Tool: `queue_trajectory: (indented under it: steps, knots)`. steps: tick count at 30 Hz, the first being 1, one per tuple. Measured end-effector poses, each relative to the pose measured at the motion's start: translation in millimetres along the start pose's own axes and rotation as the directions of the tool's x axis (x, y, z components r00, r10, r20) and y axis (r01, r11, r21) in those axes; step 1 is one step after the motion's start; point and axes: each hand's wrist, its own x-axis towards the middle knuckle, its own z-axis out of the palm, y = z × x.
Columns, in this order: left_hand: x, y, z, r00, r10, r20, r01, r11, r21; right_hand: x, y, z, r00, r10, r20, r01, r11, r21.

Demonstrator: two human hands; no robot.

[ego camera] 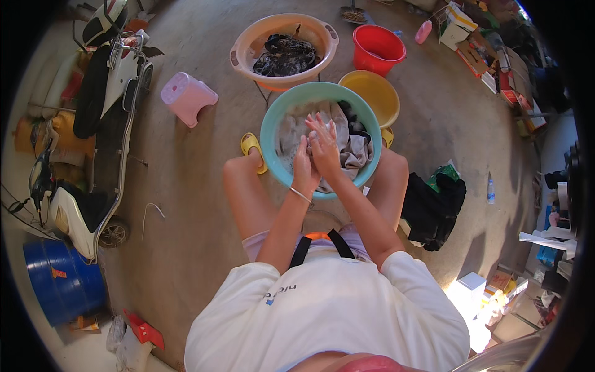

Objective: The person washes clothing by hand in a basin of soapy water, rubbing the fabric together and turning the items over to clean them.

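Note:
Between my knees is a turquoise plastic basin point(269, 153) with wet laundry and suds in it. My left hand point(304, 165), with a metal bangle point(300, 195) at its wrist, is pressed palm to palm against my right hand point(324, 144). Both are above the laundry, and white lather shows on the right fingers. Whether something lies between the palms is hidden. A beige-grey garment point(290, 128) spreads under the hands in cloudy water. Dark cloth point(355, 123) lies along the basin's right side.
Beyond stands a peach basin point(239, 39) with dark wet clothes, beside a red bucket point(377, 67) and a yellow basin point(372, 95). A pink stool point(188, 97) and an electric scooter point(109, 116) are left. Black clothing point(432, 209) lies right, near a plastic bottle point(491, 191).

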Motion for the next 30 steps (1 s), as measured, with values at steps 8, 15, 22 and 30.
queue_trajectory:
  steps: [8, 15, 22, 30]
  knots:
    - [-3, -2, -4, 0.997, 0.034, -0.066, -0.028, 0.996, 0.088, -3, 19, 9, 0.989, -0.150, 0.012, 0.149, 0.964, -0.219]
    - [5, 9, -25, 0.976, -0.047, 0.214, 0.043, 0.999, 0.023, -3, 13, 4, 1.000, -0.004, 0.022, 0.003, 1.000, 0.029]
    - [8, 14, -15, 0.999, 0.050, 0.018, -0.053, 0.898, 0.438, 13, 19, -18, 0.918, 0.398, -0.007, -0.365, 0.849, 0.381]
    - [12, 5, -10, 0.841, 0.535, -0.084, -0.238, 0.504, 0.830, -8, 9, -27, 0.887, 0.461, -0.017, -0.436, 0.849, 0.298]
